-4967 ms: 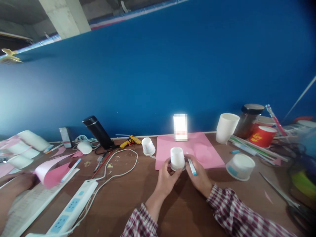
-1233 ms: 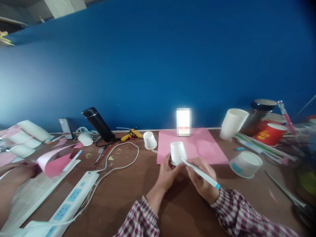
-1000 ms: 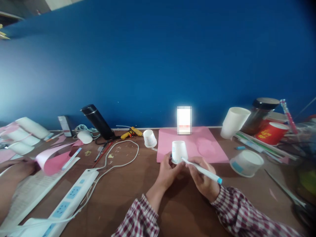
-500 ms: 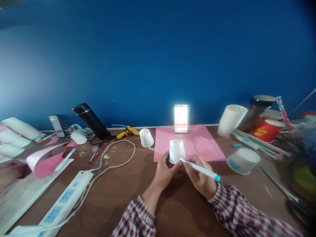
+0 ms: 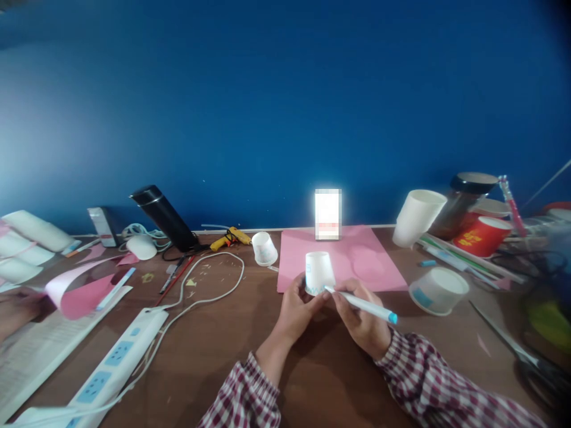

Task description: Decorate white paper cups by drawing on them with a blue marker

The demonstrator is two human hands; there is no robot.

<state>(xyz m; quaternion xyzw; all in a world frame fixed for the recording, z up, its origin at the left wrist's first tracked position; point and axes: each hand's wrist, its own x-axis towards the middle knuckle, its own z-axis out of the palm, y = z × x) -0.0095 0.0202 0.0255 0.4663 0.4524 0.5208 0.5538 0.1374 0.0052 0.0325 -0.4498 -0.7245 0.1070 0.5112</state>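
My left hand (image 5: 298, 306) is closed around the lower part of a small white paper cup (image 5: 319, 270), which is bottom up with blue marks along its rim. A white marker with a blue end (image 5: 368, 306) is pinched in my right hand (image 5: 363, 324), its tip against the cup near the rim. Behind the cup lies a sheet of pink paper (image 5: 294, 249). A lit, blurred-out screen (image 5: 328, 214) stands at the sheet's far edge.
Left are a white power strip (image 5: 120, 356), a looping cable, a yellow glue gun (image 5: 232, 238), a black flask (image 5: 165, 217) and another person's hand (image 5: 18, 312). Another paper cup (image 5: 264, 248) stands nearby. To the right are stacked cups (image 5: 419, 217), an upturned cup (image 5: 439, 291) and scissors (image 5: 508, 342).
The marker tip stays at the cup's rim, with only a very slight shift of cup and hands. The other person's hand and curled pink paper have barely moved.
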